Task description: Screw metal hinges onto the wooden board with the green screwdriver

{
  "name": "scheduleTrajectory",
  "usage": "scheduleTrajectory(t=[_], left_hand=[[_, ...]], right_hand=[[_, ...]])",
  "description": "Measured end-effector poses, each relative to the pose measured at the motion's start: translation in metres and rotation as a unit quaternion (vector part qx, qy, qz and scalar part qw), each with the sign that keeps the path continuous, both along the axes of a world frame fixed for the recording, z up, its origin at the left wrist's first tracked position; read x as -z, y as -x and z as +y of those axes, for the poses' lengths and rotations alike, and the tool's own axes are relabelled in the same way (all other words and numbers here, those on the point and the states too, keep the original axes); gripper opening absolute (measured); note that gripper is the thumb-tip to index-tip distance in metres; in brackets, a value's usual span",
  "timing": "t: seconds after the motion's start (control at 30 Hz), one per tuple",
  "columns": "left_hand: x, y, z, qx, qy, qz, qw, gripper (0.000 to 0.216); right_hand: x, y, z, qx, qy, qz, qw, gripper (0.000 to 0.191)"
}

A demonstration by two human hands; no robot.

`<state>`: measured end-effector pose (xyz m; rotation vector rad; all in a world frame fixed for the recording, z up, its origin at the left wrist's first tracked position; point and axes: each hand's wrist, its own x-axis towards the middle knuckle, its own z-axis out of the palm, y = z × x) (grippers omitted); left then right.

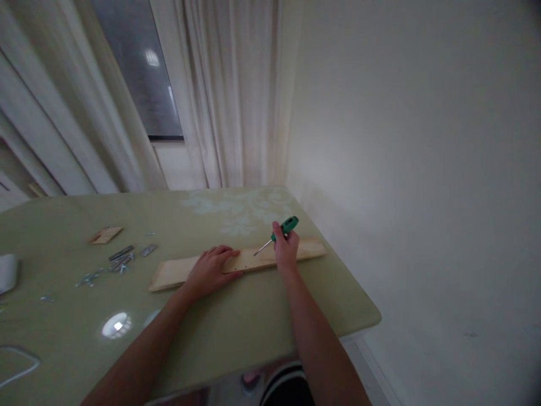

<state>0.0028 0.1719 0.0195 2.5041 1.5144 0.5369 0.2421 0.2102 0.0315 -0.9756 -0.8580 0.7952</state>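
plank (pixel 177 272) on table (pixel 236 332), hardware (pixel 122 260) left

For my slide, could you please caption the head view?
Left hand steadies a wooden board while right hand angles a green screwdriver onto it.

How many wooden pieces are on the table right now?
2. The long pale wooden board lies under the left hand, with the right hand holding a green-handled screwdriver over it. A small wooden piece lies far left. Others may be out of view.

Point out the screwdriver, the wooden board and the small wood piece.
screwdriver (pixel 288 226): head view, green handle.
wooden board (pixel 171 273): head view, bare left end.
small wood piece (pixel 105 234): head view, its middle.
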Motion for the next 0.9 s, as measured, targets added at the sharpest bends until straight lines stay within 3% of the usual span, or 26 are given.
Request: scheduleTrajectory(t=[0.23, 0.43, 0.67, 0.9], left_hand=[[-0.003, -0.002, -0.004, -0.003, -0.015, 0.015, 1.000, 0.057], [0.001, 0.001, -0.012, -0.013, -0.061, 0.031, 0.998, 0.059], [-0.004, 0.005, -0.015, -0.004, -0.129, 0.047, 0.991, 0.063], [-0.011, 0.010, -0.008, -0.045, -0.171, 0.016, 0.984, 0.057]], right_hand=[[-0.013, 0.015, -0.018, -0.058, -0.056, -0.157, 0.984, 0.048], [-0.021, 0.025, -0.036, -0.072, -0.145, -0.325, 0.932, 0.039], [-0.020, 0.025, -0.049, -0.109, -0.162, -0.307, 0.931, 0.034], [-0.014, 0.019, -0.045, -0.053, -0.158, -0.277, 0.946, 0.037]])
